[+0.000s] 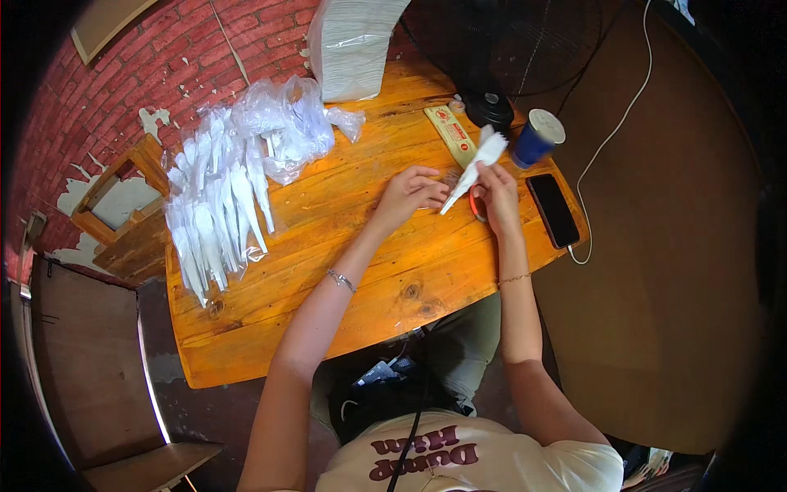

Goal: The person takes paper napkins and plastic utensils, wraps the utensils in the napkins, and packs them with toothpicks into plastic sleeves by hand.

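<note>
My right hand (499, 195) pinches a slim white bundle (482, 161), which looks like folded napkin paper around a narrow white stem. The bundle slants, with its ruffled end up and its thin end toward my left hand (413, 195). Those left fingers are curled close to the thin end; whether they grip anything is hidden. Something clear, perhaps plastic film (452, 178), shows faintly between the hands. An orange loop handle (477, 206), likely of scissors, lies beside my right hand. Many similar white bundles (212, 237) in clear plastic lie in rows at the table's left.
On the wooden table (344, 277) are crumpled clear plastic bags (289, 126), a tall wrapped stack of white paper (350, 52), a yellow printed box (450, 132), a blue cup with a pale top (538, 138), and a phone (553, 210) with a white cable (605, 144). A black fan (489, 107) stands behind.
</note>
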